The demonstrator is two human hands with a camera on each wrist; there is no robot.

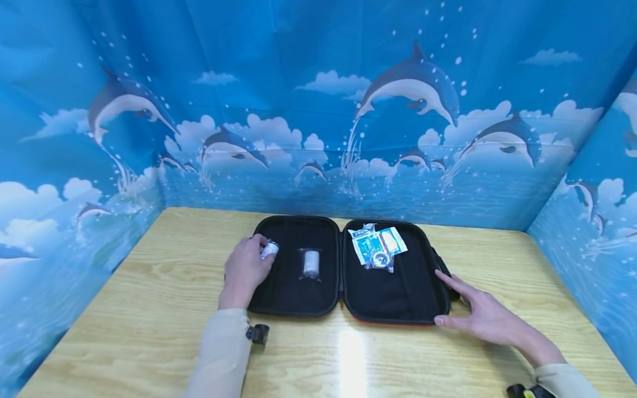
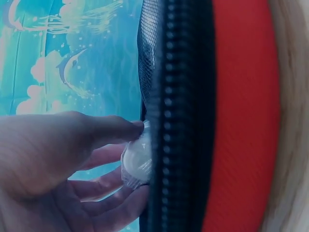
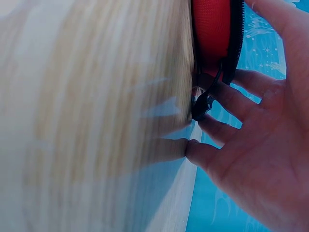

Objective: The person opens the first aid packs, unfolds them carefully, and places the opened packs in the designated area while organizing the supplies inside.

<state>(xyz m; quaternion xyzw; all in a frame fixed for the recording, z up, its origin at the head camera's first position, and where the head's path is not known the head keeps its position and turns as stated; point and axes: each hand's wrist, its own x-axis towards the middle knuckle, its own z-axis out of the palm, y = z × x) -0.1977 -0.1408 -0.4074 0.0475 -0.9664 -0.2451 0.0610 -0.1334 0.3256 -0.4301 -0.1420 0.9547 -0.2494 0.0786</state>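
A black-lined zip case point(image 1: 293, 298) lies unfolded flat on the table. Over its left half, my left hand point(image 1: 245, 271) holds a white bandage roll point(image 1: 270, 250) in clear wrap between thumb and fingers. The left wrist view shows the wrapped roll point(image 2: 137, 162) partly hidden behind the zipper edge. Another wrapped white roll point(image 1: 311, 263) lies inside that half. Several flat packets point(image 1: 368, 247) and a wrapped round item point(image 1: 381, 260) rest in the right half. My right hand point(image 1: 485, 318) is spread at the case's right edge, thumb near the front corner, fingers along the side.
The light wooden table point(image 1: 164, 309) extends around the case. Dolphin-print curtains point(image 1: 298, 99) enclose the back and both sides. A cord-like pull point(image 3: 202, 107) hangs from the case's red shell point(image 3: 212, 34), beside the right fingers.
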